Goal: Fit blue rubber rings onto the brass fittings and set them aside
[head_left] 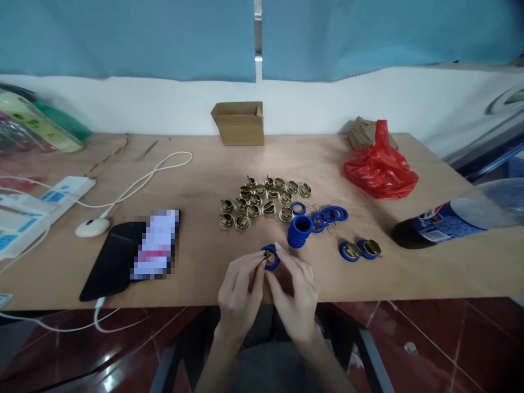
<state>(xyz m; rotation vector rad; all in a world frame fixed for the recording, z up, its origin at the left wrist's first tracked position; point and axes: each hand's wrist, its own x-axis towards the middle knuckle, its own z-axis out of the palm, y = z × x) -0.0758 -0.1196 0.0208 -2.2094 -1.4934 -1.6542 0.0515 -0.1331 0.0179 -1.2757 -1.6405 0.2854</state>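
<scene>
Between my fingertips, near the table's front edge, is a blue ring (273, 267) with a brass-coloured round fitting (268, 255) set in its opening. My left hand (240, 289) pinches it from the left side. On the right, my right hand (295, 289) has thumb and fingers closed on the ring's rim. Just beyond stands a stack of blue rings (298, 234). Several loose blue rings (320, 220) lie beside it among thin wire loops. Brass-coloured fittings (254, 211) with raised flaps are grouped behind my hands. Two fittings in blue rings (351, 251) rest to the right.
At the back of the table (196, 262) stands an open cardboard box (243, 131). A red plastic bag (380, 169) and a lying cola bottle (442, 221) are on the right. Left are a phone (158, 245), a black slab (110, 267), a white mouse-shaped device (92, 227) and a power strip (45, 213).
</scene>
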